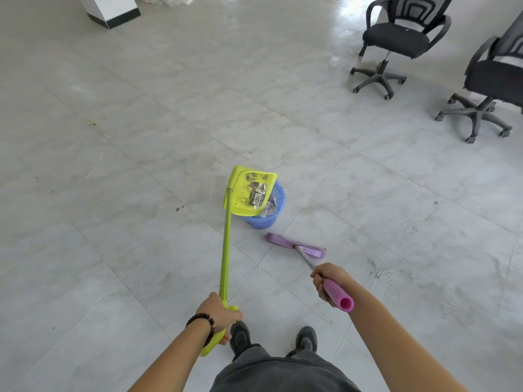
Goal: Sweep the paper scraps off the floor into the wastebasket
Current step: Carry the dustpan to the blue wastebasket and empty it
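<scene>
My left hand [222, 315] grips the long handle of a lime-green dustpan [240, 203], whose pan is lifted and tilted over a small blue wastebasket [278, 203]. Paper scraps [257, 193] lie inside the pan, and more crumpled paper shows in the basket. My right hand [328, 281] holds the pink grip of a broom; its purple head [294, 246] rests flat on the floor just in front of the basket.
Two black office chairs [396, 41] [492, 80] stand at the back right. A white pillar base [110, 9] is at the back left. Thin straw-like bits [96, 121] and dark specks lie on the grey tile floor at left. My shoes [240, 335] are below.
</scene>
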`<state>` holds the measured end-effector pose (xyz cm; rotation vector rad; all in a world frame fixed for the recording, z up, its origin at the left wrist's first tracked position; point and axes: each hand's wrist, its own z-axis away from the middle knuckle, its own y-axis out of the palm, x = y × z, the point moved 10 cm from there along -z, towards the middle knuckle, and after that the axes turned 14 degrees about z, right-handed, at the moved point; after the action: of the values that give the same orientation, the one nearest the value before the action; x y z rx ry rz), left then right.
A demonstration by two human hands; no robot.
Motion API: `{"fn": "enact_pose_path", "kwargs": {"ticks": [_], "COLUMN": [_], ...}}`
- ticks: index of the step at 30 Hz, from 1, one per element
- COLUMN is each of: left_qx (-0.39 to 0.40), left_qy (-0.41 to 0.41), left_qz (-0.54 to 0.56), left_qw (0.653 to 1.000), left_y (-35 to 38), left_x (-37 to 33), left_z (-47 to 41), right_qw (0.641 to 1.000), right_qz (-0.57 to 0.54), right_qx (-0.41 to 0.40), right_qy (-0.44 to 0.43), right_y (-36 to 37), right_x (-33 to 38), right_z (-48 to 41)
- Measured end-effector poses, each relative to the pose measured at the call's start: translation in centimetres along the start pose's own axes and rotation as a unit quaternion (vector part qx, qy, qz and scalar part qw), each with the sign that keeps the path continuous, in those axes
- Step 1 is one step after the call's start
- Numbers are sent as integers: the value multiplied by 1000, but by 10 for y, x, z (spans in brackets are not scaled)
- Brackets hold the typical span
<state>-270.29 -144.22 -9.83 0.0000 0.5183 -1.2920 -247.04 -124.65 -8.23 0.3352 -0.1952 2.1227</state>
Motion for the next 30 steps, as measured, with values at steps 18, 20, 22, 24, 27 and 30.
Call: {"fn": "enact_pose_path", "kwargs": {"ticks": [18, 20, 22, 24, 27, 30], "left_qx": [22, 33, 34, 25, 27, 52], "left_qy": [70, 88, 109, 123, 133, 132], "left_qz": [31, 102, 192, 289, 356, 377], "left_qw": [997, 990, 975, 949, 925, 915], "left_y": [-4, -7, -14, -25, -40, -55], "left_x": [-47, -66, -87, -105, -125, -136], "left_z": [0, 6, 15, 20, 25, 25], "right_qw": [1000, 999, 997, 994, 993, 993], "right_qz": [-28, -50, -77, -103, -106, -85], "right_qx": [2, 9, 13, 12, 8, 13], "right_qy": [-5, -17, -28, -38, -47, -82], "right_y": [11, 14, 16, 16, 19, 28], "right_x": [6, 11, 17, 22, 29, 46], "right_z": [-3, -2, -1, 0, 3, 13]}}
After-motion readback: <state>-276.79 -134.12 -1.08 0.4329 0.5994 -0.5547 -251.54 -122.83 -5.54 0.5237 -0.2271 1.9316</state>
